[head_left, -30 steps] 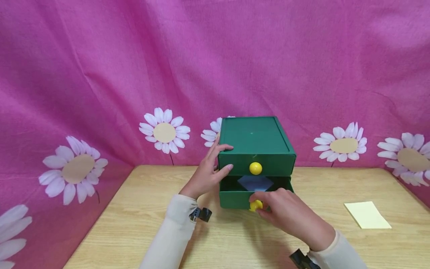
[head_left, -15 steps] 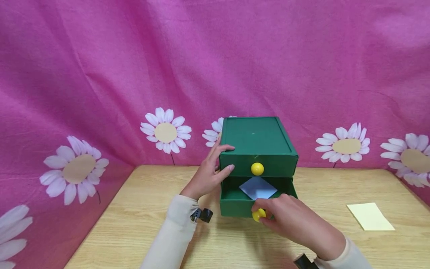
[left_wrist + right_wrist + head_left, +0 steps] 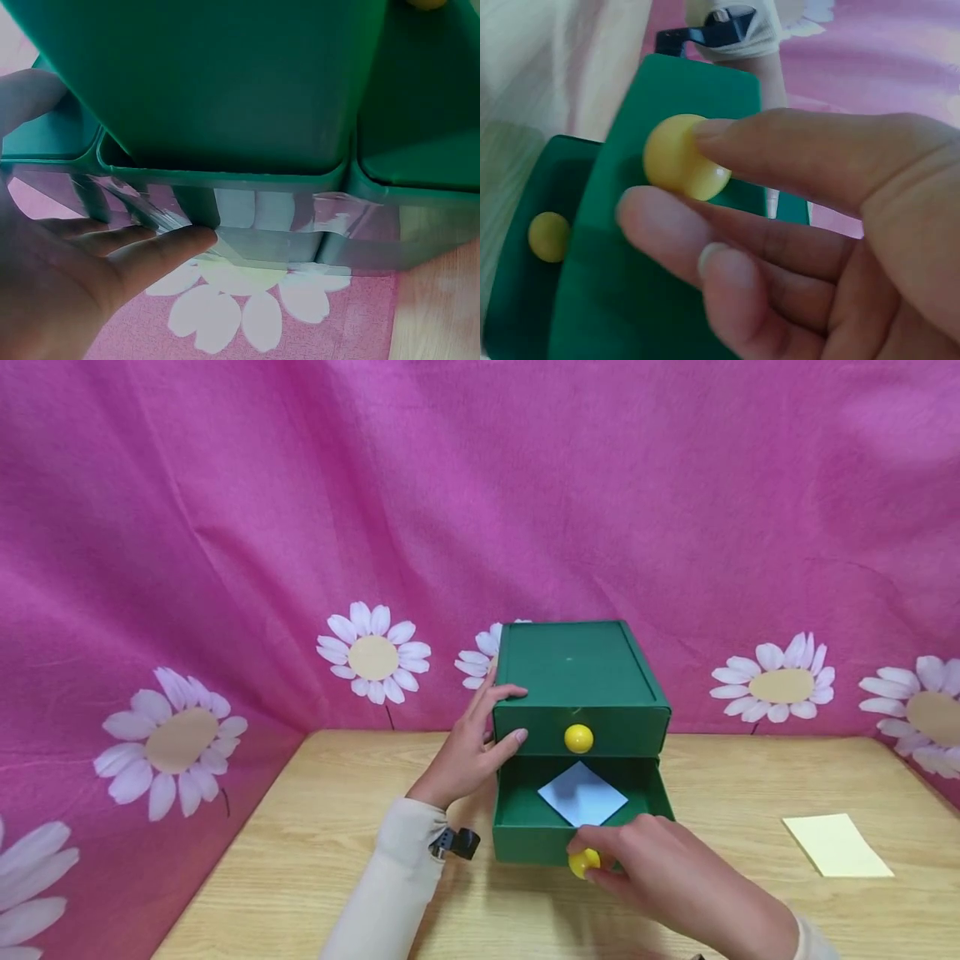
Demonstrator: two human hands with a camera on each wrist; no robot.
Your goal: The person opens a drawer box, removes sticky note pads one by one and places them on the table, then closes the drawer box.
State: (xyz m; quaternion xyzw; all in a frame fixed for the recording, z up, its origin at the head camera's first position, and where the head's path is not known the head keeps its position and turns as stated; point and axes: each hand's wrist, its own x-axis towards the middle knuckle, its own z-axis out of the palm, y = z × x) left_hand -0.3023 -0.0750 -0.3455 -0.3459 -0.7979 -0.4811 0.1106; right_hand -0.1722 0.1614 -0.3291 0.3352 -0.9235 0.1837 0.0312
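A green two-drawer box [image 3: 573,664] stands on the table, its upper drawer [image 3: 536,731] closed and its lower drawer [image 3: 525,843] pulled out. My right hand [image 3: 660,872] pinches the lower drawer's yellow knob [image 3: 583,862]; the right wrist view shows thumb and fingers around that knob [image 3: 679,157]. Inside the lower drawer lies a light blue paper square [image 3: 582,795]. My left hand [image 3: 468,743] rests against the box's left side, fingers spread, thumb at the upper drawer's front edge. In the left wrist view the left hand's fingers [image 3: 161,255] touch the clear side of the box.
A pale yellow paper pad [image 3: 837,846] lies on the wooden table [image 3: 300,860] to the right of the box. Behind stands a pink cloth [image 3: 585,485] with white flowers. A second yellow knob [image 3: 578,739] is on the upper drawer.
The lower drawer has slid further out toward me with my right hand on its knob, and the blue paper shows more fully. My left hand has stayed at the box's side.
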